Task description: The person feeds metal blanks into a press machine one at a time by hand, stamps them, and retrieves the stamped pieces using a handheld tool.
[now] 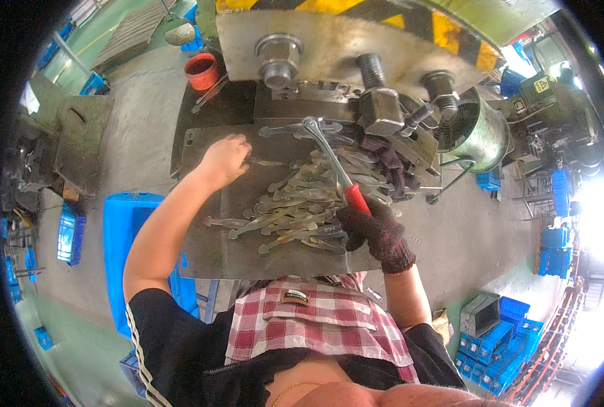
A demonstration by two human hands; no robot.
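Clenching red-handled tool (pixel 338 167) in gloved right hand (pixel 380 234); pointing its head ahead and left of those fingers, at flat metal part (pixel 278 130). Holding bare left hand (pixel 225 162) loosely curled, can't tell whether pinching anything; seeing metal-piece pile (pixel 295 203) right of its fingers, left of gloved ones.

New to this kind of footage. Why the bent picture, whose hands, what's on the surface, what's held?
There is no robot here: a person works by hand. A wide fisheye camera on their head looks down, so straight edges bend near the rim. The gloved right hand grips a red-handled metal tool. The uncovered left hand is loosely curled; whether it holds anything is unclear. A pile of flat metal pieces lies on the metal table. Beyond stands a heavy machine with large bolts.
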